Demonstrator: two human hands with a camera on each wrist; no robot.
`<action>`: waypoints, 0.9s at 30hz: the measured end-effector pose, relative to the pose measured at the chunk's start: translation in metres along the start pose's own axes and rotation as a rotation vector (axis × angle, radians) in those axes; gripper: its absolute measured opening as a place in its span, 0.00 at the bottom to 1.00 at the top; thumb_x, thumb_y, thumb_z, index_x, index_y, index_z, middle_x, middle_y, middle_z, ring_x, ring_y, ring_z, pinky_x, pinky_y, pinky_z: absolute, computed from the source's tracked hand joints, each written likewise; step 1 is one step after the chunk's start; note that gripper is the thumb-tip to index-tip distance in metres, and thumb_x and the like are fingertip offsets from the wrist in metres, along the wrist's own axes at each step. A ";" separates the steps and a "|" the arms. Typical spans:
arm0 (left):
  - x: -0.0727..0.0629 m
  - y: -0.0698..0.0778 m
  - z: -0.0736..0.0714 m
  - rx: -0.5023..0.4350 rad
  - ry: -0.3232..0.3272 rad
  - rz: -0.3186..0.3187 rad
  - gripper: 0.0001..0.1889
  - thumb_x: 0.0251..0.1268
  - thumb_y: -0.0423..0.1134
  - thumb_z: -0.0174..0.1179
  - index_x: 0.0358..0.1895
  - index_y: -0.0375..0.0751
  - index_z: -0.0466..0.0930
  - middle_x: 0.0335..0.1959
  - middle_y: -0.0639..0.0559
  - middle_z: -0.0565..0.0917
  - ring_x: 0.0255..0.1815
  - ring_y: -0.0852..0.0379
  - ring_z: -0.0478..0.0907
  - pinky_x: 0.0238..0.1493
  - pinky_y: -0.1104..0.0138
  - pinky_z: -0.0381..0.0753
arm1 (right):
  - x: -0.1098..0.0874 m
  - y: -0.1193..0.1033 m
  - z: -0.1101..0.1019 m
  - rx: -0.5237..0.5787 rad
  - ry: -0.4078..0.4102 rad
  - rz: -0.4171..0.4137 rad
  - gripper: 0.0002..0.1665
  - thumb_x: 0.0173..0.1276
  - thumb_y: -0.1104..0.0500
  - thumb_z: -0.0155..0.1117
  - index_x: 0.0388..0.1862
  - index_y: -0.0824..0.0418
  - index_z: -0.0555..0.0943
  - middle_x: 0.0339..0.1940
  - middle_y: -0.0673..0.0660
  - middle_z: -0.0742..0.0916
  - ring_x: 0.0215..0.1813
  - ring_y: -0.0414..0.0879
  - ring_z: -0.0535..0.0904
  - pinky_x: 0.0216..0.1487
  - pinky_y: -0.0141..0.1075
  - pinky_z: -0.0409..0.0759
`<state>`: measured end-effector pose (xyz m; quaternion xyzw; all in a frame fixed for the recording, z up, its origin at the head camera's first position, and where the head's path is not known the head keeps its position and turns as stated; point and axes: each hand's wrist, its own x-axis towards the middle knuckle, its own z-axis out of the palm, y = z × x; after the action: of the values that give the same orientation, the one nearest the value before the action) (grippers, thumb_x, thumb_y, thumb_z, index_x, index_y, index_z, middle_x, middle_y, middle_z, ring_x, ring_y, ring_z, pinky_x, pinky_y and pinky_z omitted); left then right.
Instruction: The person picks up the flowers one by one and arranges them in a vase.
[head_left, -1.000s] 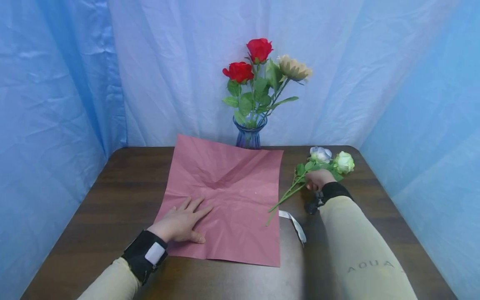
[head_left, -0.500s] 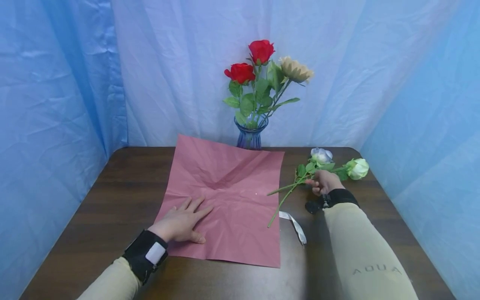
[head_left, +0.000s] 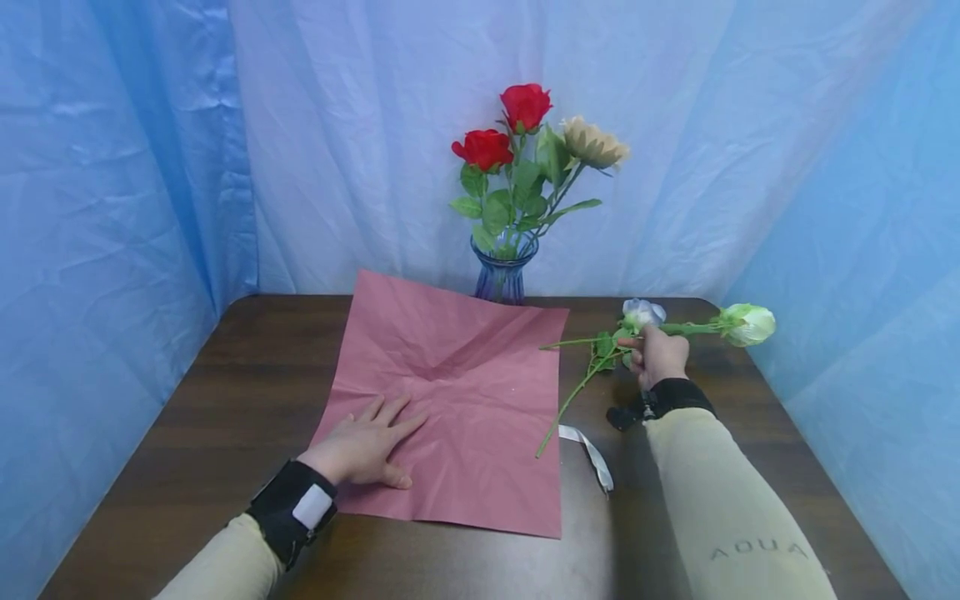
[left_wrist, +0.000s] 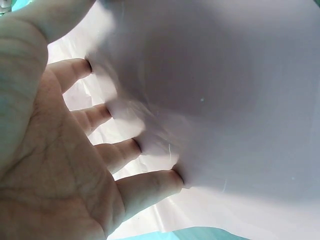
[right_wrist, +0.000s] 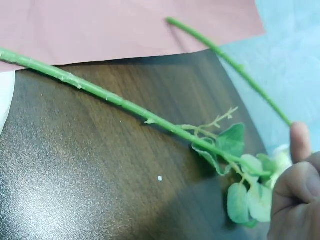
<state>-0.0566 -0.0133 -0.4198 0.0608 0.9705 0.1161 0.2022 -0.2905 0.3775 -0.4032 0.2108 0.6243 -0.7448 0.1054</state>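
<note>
My left hand (head_left: pixel 360 448) lies spread with straight fingers on a creased pink sheet of wrapping paper (head_left: pixel 480 467). In the left wrist view its fingertips (left_wrist: pixel 175 180) press on the sheet. Over at the right, my right hand (head_left: pixel 663 353) grips the stem of a greenish-white rose (head_left: pixel 747 324), whose head points right. Its bare stem end (right_wrist: pixel 235 62) reaches left over the paper's edge. A pale blue rose (head_left: pixel 642 312) lies on the table just behind that hand, its stem (right_wrist: pixel 115 97) slanting down onto the paper. The gripping fingers partly hide the leaves.
A blue glass vase (head_left: pixel 501 279) with two red roses (head_left: pixel 483 150) and a cream flower (head_left: pixel 594 143) stands behind the paper. A white ribbon (head_left: pixel 588 457) sticks out from the paper's right edge. Blue curtains (head_left: pixel 360 167) surround the dark wooden table (head_left: pixel 225 400).
The right hand has moved the greenish-white rose right, away from the blue one, and its stem has swung toward level. The left hand stays in place on the paper.
</note>
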 end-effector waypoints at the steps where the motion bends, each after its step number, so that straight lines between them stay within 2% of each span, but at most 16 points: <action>1: 0.000 0.000 0.000 0.001 0.000 -0.001 0.50 0.57 0.62 0.71 0.82 0.61 0.56 0.85 0.44 0.45 0.82 0.30 0.42 0.68 0.25 0.53 | 0.000 -0.001 0.000 0.007 -0.002 -0.014 0.29 0.79 0.58 0.44 0.76 0.61 0.57 0.23 0.51 0.90 0.10 0.38 0.59 0.12 0.34 0.57; 2: 0.000 0.000 0.000 0.002 0.000 -0.001 0.50 0.57 0.62 0.71 0.82 0.61 0.56 0.85 0.44 0.45 0.82 0.30 0.42 0.68 0.25 0.53 | 0.000 -0.002 0.001 0.020 -0.013 -0.027 0.32 0.80 0.57 0.44 0.78 0.61 0.54 0.23 0.50 0.90 0.10 0.38 0.59 0.12 0.34 0.57; 4: 0.000 0.000 0.000 -0.001 -0.002 -0.002 0.50 0.57 0.62 0.72 0.82 0.60 0.56 0.85 0.44 0.45 0.82 0.30 0.42 0.68 0.25 0.52 | 0.000 -0.003 0.001 0.057 -0.038 -0.045 0.32 0.81 0.56 0.45 0.79 0.61 0.55 0.23 0.51 0.89 0.09 0.38 0.59 0.11 0.34 0.56; 8: 0.000 0.001 0.000 -0.009 -0.005 -0.003 0.51 0.56 0.62 0.72 0.82 0.61 0.56 0.85 0.44 0.45 0.82 0.31 0.42 0.68 0.25 0.52 | -0.002 -0.006 -0.001 0.145 -0.120 -0.086 0.17 0.82 0.57 0.45 0.63 0.63 0.67 0.22 0.53 0.89 0.08 0.39 0.60 0.10 0.35 0.55; 12: -0.001 0.000 -0.001 -0.013 -0.005 -0.002 0.51 0.56 0.62 0.72 0.82 0.60 0.56 0.85 0.44 0.46 0.82 0.30 0.42 0.68 0.25 0.53 | -0.004 -0.009 -0.006 0.236 -0.222 -0.114 0.09 0.84 0.56 0.44 0.52 0.59 0.68 0.23 0.55 0.88 0.08 0.40 0.60 0.11 0.35 0.54; 19: -0.003 0.001 -0.001 -0.018 -0.003 0.002 0.51 0.55 0.62 0.72 0.82 0.59 0.56 0.85 0.44 0.47 0.82 0.30 0.43 0.68 0.25 0.52 | -0.006 -0.013 -0.012 0.388 -0.382 -0.169 0.15 0.86 0.51 0.40 0.46 0.60 0.68 0.26 0.58 0.89 0.09 0.43 0.60 0.15 0.36 0.55; 27: -0.001 0.001 -0.001 -0.014 -0.004 0.000 0.51 0.56 0.62 0.72 0.82 0.60 0.56 0.85 0.44 0.46 0.82 0.30 0.43 0.68 0.25 0.52 | -0.011 -0.023 -0.010 0.545 -0.497 -0.216 0.16 0.85 0.52 0.44 0.43 0.60 0.73 0.27 0.61 0.87 0.10 0.45 0.59 0.18 0.37 0.57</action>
<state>-0.0558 -0.0124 -0.4182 0.0595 0.9693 0.1229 0.2045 -0.2889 0.3902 -0.3793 -0.0230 0.3775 -0.9186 0.1148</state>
